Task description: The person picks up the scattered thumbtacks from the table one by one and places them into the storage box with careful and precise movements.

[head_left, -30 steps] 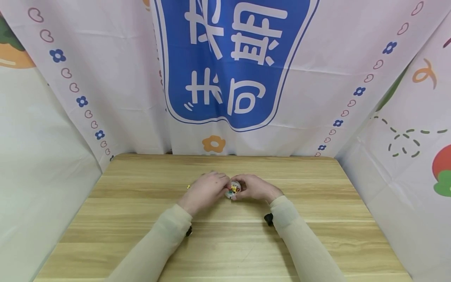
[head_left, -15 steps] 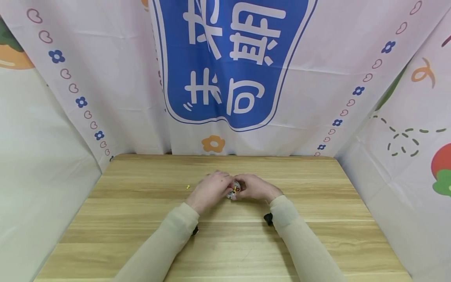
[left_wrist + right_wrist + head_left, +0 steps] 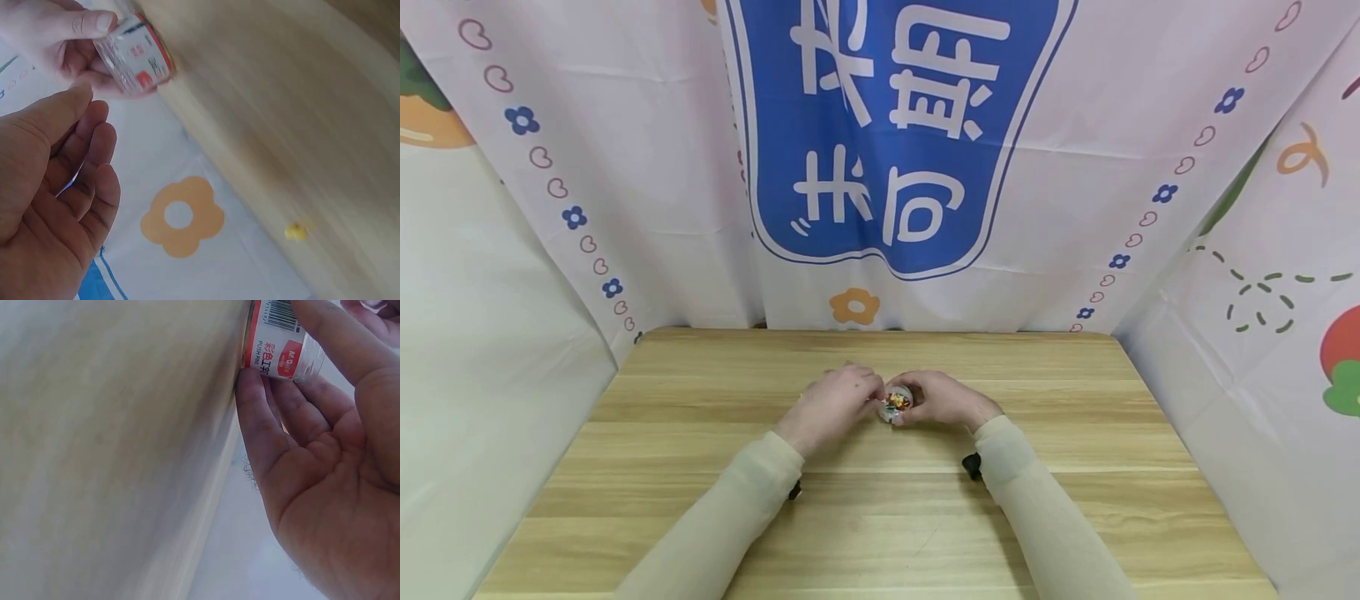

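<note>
A small clear round jar point(image 3: 897, 403) labelled as push pins stands on the table, holding several coloured push pins. My right hand point(image 3: 942, 400) grips it from the right side, thumb and fingers around its wall. In the right wrist view, the jar's white and red label point(image 3: 275, 344) faces the palm side. My left hand point(image 3: 838, 404) is just left of the jar, fingers curled, thumb tip near the index finger point(image 3: 94, 112); I cannot tell whether a pin sits between them. One loose yellow push pin point(image 3: 296, 231) lies on the table, apart from the left hand.
The wooden table point(image 3: 880, 533) ends at a white cloth backdrop point(image 3: 685, 208) with a blue sign point(image 3: 872, 225) and an orange flower point(image 3: 854, 307). White cloth panels also flank the table on both sides.
My left hand moved in over the jar, then drew back to the left, uncovering the pins inside. It now covers the loose yellow pin in the head view. The right hand stays on the jar.
</note>
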`<state>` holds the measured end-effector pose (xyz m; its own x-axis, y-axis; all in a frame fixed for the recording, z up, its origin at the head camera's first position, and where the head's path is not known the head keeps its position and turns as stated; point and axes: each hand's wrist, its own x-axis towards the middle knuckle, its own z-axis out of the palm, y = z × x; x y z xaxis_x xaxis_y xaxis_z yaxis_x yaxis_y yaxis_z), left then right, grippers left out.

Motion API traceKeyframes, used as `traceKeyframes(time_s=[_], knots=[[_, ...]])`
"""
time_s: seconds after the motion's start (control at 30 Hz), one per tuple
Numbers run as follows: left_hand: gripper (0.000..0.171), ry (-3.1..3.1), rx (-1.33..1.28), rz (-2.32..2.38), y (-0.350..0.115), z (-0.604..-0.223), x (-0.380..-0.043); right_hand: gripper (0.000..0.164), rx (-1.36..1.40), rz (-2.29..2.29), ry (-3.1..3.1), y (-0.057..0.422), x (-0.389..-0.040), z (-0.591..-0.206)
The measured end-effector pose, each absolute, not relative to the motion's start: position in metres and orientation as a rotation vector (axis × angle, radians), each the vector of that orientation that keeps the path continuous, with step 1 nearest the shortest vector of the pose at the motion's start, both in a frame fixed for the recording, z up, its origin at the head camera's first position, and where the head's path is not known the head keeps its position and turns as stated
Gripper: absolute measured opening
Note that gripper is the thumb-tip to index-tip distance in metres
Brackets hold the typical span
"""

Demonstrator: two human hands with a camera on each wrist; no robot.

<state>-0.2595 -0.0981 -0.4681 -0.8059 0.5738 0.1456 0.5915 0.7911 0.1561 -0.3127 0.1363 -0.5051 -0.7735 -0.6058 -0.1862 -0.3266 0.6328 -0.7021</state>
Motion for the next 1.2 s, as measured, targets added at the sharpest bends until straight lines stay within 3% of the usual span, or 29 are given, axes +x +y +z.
traceKeyframes(time_s=[0.83,1.2], knots=[[0.006,-2.974,-0.874,-0.25,-0.167,-0.454,-0.282,0.061,-0.718,-0.975,2.421,0.135,-0.31,-0.503],[0.018,-3.16,-0.742,-0.164,-0.189,-0.454,-0.284,0.061,-0.721,-0.967,2.424,0.135,-0.312,-0.506]])
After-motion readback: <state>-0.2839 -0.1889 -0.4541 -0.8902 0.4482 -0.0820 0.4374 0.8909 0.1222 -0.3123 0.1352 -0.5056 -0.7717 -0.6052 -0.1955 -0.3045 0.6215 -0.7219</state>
